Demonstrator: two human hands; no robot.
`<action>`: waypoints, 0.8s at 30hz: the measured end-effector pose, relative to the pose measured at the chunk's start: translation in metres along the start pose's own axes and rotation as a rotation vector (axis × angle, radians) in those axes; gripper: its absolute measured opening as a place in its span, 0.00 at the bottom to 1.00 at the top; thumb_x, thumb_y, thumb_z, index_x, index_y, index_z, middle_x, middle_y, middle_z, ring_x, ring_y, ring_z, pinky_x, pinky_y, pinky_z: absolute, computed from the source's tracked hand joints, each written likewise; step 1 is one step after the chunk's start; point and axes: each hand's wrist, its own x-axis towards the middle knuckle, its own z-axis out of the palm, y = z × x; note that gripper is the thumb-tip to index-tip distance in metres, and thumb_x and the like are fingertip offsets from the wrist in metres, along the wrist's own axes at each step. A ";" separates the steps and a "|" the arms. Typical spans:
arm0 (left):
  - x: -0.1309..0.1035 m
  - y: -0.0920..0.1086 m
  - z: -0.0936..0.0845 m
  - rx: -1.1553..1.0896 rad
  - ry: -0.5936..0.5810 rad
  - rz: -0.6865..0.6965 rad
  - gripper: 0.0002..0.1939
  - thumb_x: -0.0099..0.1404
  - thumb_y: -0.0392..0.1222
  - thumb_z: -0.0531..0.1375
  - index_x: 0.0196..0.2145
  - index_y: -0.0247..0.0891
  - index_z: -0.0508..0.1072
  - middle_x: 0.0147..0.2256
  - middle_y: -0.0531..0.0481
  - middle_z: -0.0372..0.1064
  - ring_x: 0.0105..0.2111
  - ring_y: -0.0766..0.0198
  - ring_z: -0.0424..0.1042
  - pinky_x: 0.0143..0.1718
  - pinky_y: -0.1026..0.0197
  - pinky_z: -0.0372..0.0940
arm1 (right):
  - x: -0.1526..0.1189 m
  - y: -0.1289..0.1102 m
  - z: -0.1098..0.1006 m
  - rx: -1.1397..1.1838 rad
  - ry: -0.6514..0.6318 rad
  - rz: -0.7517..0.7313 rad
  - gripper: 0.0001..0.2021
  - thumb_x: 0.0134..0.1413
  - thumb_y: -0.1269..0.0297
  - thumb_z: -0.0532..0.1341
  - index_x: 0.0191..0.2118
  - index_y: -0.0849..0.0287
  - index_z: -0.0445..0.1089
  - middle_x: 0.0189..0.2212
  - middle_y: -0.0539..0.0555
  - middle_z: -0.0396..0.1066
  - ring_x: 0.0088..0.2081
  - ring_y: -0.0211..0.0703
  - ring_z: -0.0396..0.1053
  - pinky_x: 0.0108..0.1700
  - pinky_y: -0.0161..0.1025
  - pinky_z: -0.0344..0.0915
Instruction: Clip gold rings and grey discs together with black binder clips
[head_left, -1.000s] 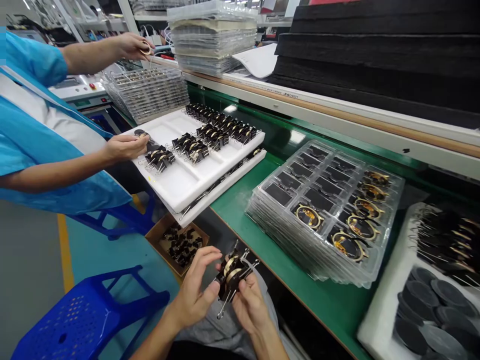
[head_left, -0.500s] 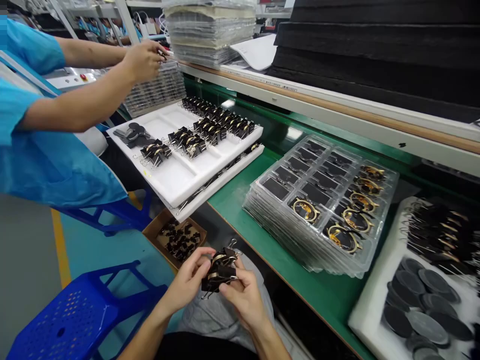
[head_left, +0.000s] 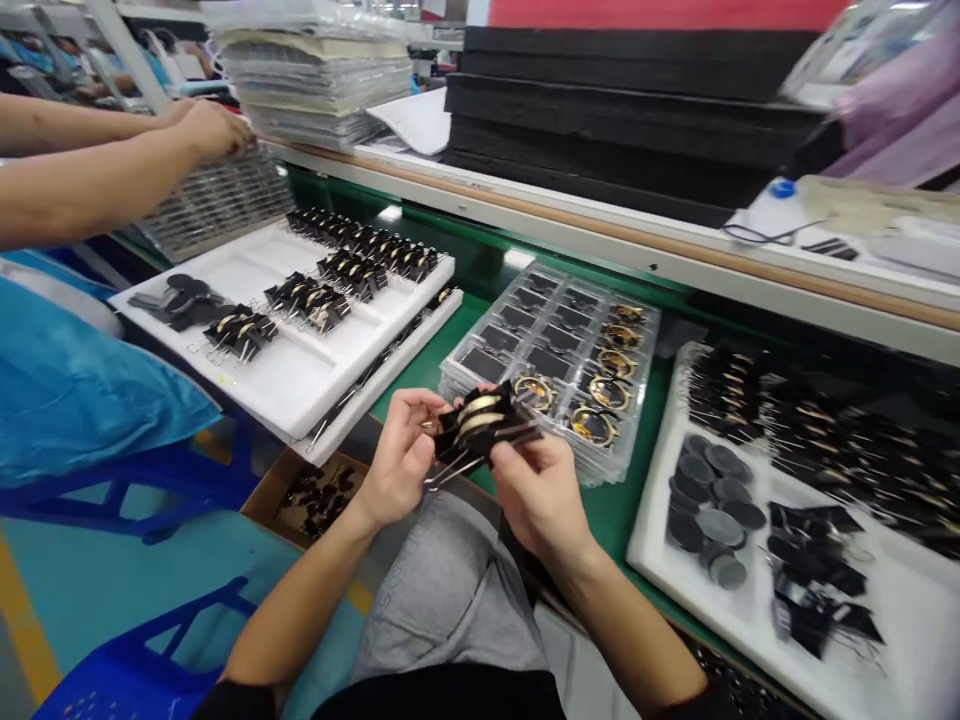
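Note:
Between both hands, above the lap, is a clamped assembly of black binder clips around gold-rimmed rings. My left hand pinches its left end, and my right hand grips the right end with the thumb in front. Behind it lies a stack of clear trays holding black squares and gold watch-like rings. To the right, a white foam tray carries black discs, loose binder clips and rows of clipped assemblies.
Another person's arms reach in at upper left, over a white foam tray with clipped assemblies. A box of clips and blue stools are below. Black foam sheets stand on the shelf.
Both my hands have lifted the clipped assembly up to the edge of the clear trays. The view has swung right, showing more of the right foam tray. The assembly's gold rings now face upward.

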 end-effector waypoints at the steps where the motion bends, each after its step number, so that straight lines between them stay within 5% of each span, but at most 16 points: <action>1: 0.009 -0.001 0.007 0.068 -0.019 0.082 0.19 0.72 0.58 0.55 0.50 0.41 0.67 0.43 0.47 0.70 0.38 0.64 0.72 0.39 0.65 0.68 | 0.003 -0.005 -0.002 0.065 0.028 0.018 0.12 0.54 0.54 0.72 0.44 0.48 0.82 0.55 0.56 0.73 0.57 0.56 0.69 0.61 0.55 0.66; 5: 0.008 -0.015 0.027 0.305 0.073 0.247 0.17 0.75 0.52 0.52 0.48 0.39 0.73 0.39 0.48 0.74 0.35 0.65 0.73 0.37 0.65 0.67 | -0.008 -0.001 -0.015 0.155 0.053 0.005 0.13 0.51 0.53 0.74 0.41 0.50 0.82 0.45 0.56 0.78 0.53 0.56 0.73 0.60 0.57 0.66; 11: -0.034 -0.034 0.037 0.083 0.178 -0.243 0.28 0.74 0.61 0.48 0.37 0.37 0.76 0.24 0.51 0.69 0.22 0.66 0.68 0.24 0.66 0.62 | -0.060 0.043 -0.032 0.076 0.164 -0.056 0.14 0.50 0.51 0.74 0.42 0.46 0.81 0.39 0.55 0.79 0.43 0.52 0.77 0.57 0.56 0.69; 16: -0.045 -0.054 0.018 0.342 0.213 -0.425 0.30 0.75 0.62 0.44 0.35 0.36 0.75 0.20 0.52 0.66 0.19 0.66 0.65 0.20 0.64 0.58 | -0.071 0.068 -0.034 -0.224 0.168 -0.064 0.10 0.53 0.55 0.73 0.41 0.49 0.82 0.39 0.57 0.79 0.46 0.54 0.76 0.53 0.50 0.71; 19: -0.046 -0.067 0.001 0.540 0.131 -0.392 0.29 0.76 0.57 0.45 0.30 0.37 0.74 0.18 0.52 0.66 0.19 0.65 0.66 0.23 0.63 0.57 | -0.062 0.079 -0.036 -0.216 0.173 -0.037 0.10 0.56 0.56 0.70 0.43 0.51 0.82 0.45 0.58 0.78 0.50 0.54 0.74 0.57 0.52 0.69; 24: -0.056 -0.076 -0.018 0.626 0.270 -0.300 0.27 0.76 0.52 0.46 0.26 0.37 0.73 0.16 0.54 0.63 0.17 0.67 0.65 0.22 0.64 0.58 | -0.047 0.093 -0.029 -0.239 0.111 0.003 0.09 0.56 0.56 0.70 0.38 0.54 0.82 0.38 0.57 0.78 0.43 0.51 0.74 0.50 0.47 0.73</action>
